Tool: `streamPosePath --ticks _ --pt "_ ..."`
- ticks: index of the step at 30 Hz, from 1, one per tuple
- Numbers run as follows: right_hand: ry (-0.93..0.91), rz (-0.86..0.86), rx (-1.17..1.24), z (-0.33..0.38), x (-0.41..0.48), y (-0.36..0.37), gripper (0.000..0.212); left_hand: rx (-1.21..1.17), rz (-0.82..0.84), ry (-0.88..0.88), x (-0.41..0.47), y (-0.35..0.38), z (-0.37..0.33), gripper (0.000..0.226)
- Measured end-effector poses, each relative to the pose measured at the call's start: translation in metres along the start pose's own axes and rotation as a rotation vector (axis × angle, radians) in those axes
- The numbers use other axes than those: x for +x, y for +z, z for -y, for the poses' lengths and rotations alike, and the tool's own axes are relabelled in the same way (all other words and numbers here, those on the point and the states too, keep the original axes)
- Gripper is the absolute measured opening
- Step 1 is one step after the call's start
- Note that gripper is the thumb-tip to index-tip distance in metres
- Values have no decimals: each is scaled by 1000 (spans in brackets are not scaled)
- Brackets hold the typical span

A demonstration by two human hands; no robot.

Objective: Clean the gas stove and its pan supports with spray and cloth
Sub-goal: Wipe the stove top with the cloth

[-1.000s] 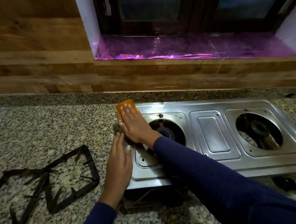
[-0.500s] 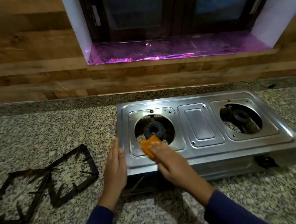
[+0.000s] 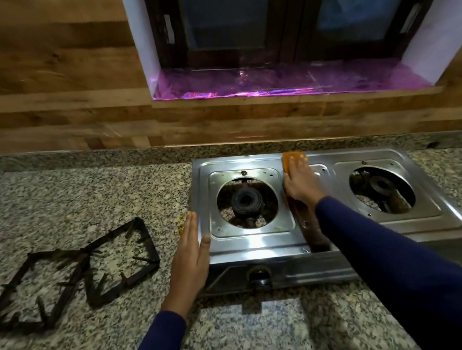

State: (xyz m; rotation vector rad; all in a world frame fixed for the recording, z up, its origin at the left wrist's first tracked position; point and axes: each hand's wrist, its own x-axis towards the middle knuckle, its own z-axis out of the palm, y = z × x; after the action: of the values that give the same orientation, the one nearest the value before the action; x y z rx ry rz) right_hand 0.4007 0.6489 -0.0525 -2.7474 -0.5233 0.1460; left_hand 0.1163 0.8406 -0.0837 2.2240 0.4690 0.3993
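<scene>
A steel two-burner gas stove (image 3: 256, 244) stands on the granite counter, both burners bare. My right hand (image 3: 298, 182) lies flat on an orange cloth (image 3: 289, 158), pressing it onto the stove's middle panel near the back edge. My left hand (image 3: 190, 255) rests flat against the stove's left side, fingers together, holding nothing. Two black square pan supports (image 3: 75, 270) lie on the counter to the left of the stove, overlapping at a corner. No spray bottle is in view.
A wood-panelled wall (image 3: 53, 78) rises behind the counter. Above the stove is a dark window with a shiny purple sill (image 3: 286, 82). A black control knob (image 3: 259, 279) sticks out of the stove's front. Speckled granite counter (image 3: 89, 195) surrounds the stove.
My right hand has carried the cloth from the stove's front, by the left burner, to the back of the middle panel. My left hand stays at the stove's left side.
</scene>
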Motion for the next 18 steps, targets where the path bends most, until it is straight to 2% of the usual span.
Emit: streamPosePath --ticks 2,6,10,14,18 --pt "-98 67 22 34 33 3 62 13 -4 11 0 0 1 84" --pt "-293 200 47 118 64 23 43 7 -1 29 0 0 4 85" --pt "-457 216 -15 185 28 55 61 -33 -30 -2 0 0 3 93" --pt "-538 193 -31 193 -43 65 64 -238 -111 -107 -7 -4 1 86" --pt "-699 187 96 152 -123 58 62 -374 -185 -191 -18 -12 -7 90"
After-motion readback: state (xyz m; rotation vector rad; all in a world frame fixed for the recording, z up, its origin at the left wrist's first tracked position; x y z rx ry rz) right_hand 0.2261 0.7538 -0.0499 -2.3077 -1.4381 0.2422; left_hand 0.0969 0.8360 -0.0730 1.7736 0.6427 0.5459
